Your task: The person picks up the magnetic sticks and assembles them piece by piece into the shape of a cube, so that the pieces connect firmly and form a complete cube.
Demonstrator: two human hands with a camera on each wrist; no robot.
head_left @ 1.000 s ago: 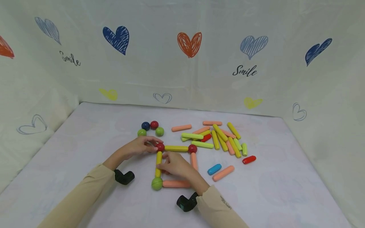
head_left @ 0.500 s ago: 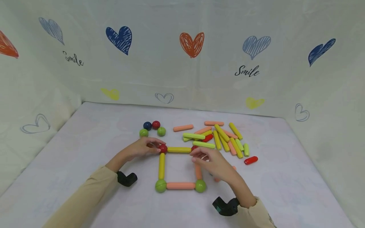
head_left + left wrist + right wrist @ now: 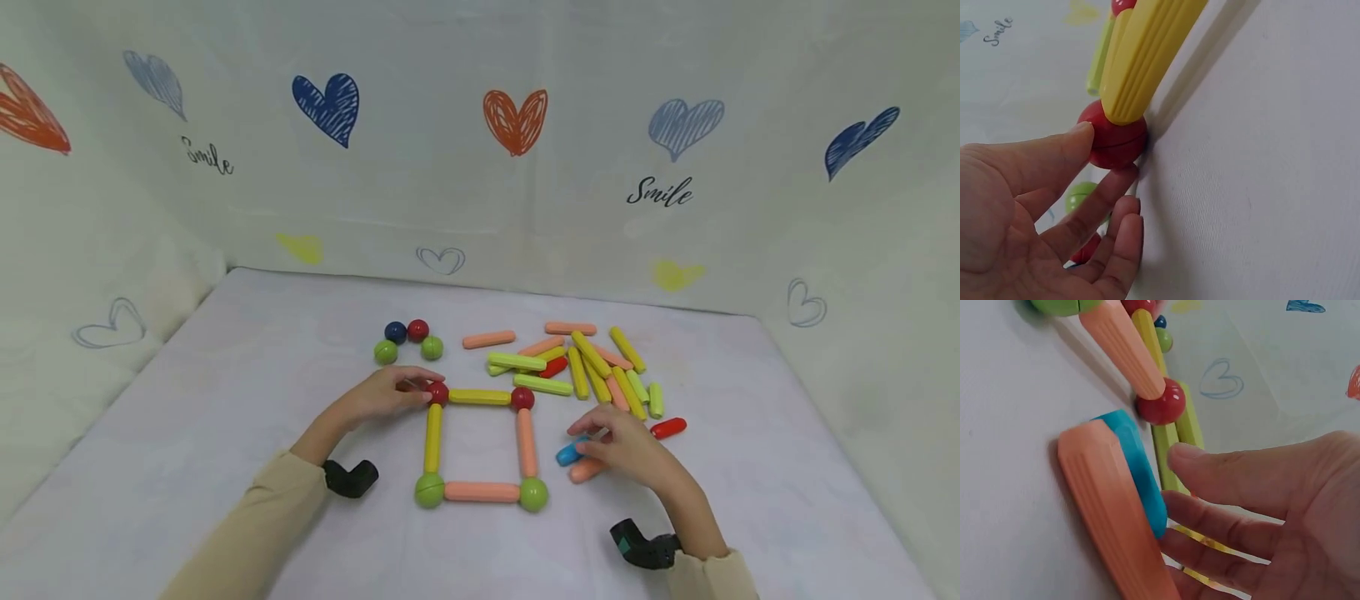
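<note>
My left hand (image 3: 384,394) pinches a red ball (image 3: 1116,140) at the far left corner of a flat square on the table. Two yellow rods (image 3: 480,397) meet at that ball. Two salmon rods (image 3: 482,492) make the other sides, with a second red ball (image 3: 522,399) and two green balls (image 3: 533,495) at the remaining corners. Over a short blue rod (image 3: 1142,472) and a salmon rod (image 3: 1107,506) beside it, my right hand (image 3: 633,447) hovers with fingers spread. Its thumb is off the blue rod; whether a fingertip touches it, I cannot tell.
Behind the square lie a blue ball (image 3: 395,332), a red ball (image 3: 417,331) and two green balls (image 3: 431,347). A heap of yellow, lime and salmon rods (image 3: 590,356) lies back right. A short red rod (image 3: 669,428) is beyond my right hand.
My right hand has left the yellow rod on the square's left side, passed the far right corner and come to the blue rod. My left hand has stayed at the red ball.
</note>
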